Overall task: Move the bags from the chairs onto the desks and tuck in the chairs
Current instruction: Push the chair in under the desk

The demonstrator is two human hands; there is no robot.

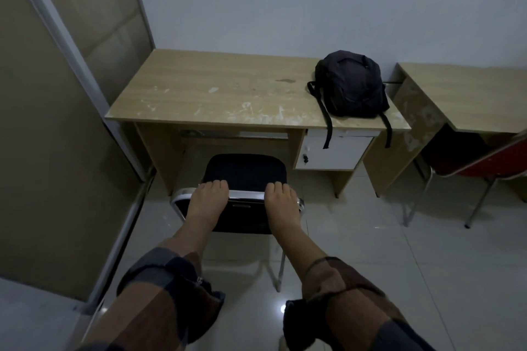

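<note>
Both hands are closed over the top rail of the black chair's backrest (244, 199) — the left hand (209, 196) near its left end, the right hand (281, 198) near its right, fingers curled over the front. The desk (216, 94) lies straight ahead of them, its knee gap open just beyond the seat, which sits only partly under; the push looks to be straight forward, both hands sharing it. The backpack (352, 84) already rests on the desk's right end, straps hanging over the edge — the drawer (333, 148) below is closed.
</note>
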